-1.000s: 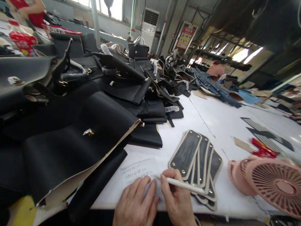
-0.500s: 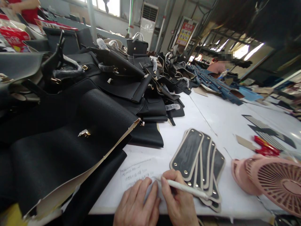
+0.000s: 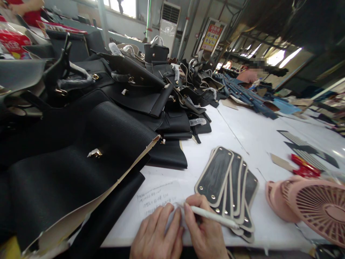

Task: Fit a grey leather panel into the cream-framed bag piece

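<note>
A white pen (image 3: 212, 215) is pinched in my right hand (image 3: 205, 226), its tip on a sheet of paper (image 3: 153, 196) that bears handwritten lines. My left hand (image 3: 159, 232) lies on the lower part of the sheet, fingers stretched out and close to the pen tip; it holds nothing. Just beyond my right hand, a fanned stack of dark oblong pieces (image 3: 215, 172) with pale edges and brass-coloured rivets rests on the white table (image 3: 229, 133).
Black leather bag parts (image 3: 81, 158) pile up on the left, one edge beside the paper. A pink fan (image 3: 320, 208) stands at right, near a red object (image 3: 304, 167) and striped pieces (image 3: 309, 151). A person in red (image 3: 29, 14) is at far left.
Both hands and the pen are almost where they were. The view has shifted very slightly.
</note>
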`<state>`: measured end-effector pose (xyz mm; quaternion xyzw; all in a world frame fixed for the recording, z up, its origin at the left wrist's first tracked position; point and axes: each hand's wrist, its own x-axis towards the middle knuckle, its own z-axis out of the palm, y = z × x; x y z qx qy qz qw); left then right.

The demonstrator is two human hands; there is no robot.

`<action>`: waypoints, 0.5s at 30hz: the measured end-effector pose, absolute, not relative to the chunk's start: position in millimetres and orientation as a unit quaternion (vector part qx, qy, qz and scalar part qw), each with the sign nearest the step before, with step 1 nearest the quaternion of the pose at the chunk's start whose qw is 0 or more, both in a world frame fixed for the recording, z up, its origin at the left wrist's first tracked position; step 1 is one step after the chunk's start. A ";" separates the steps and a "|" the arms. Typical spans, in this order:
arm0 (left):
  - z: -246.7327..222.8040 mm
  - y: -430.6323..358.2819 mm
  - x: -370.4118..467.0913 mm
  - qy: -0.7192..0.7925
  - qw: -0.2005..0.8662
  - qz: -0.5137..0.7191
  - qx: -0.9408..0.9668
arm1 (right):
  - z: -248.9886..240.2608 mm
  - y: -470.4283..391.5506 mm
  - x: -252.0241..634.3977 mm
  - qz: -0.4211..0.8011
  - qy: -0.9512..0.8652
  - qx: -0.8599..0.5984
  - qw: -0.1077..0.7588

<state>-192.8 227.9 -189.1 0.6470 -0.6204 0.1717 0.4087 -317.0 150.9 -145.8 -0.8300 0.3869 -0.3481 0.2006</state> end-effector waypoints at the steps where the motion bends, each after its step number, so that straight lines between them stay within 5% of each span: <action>1: -188.5 228.7 -192.2 -0.621 0.406 0.171 0.648 | -145.1 150.9 -316.6 -0.349 0.385 -0.831 0.200; 15: -189.6 229.4 -190.4 -0.629 0.399 0.169 0.646 | -144.4 151.1 -315.1 -0.355 0.381 -0.830 0.200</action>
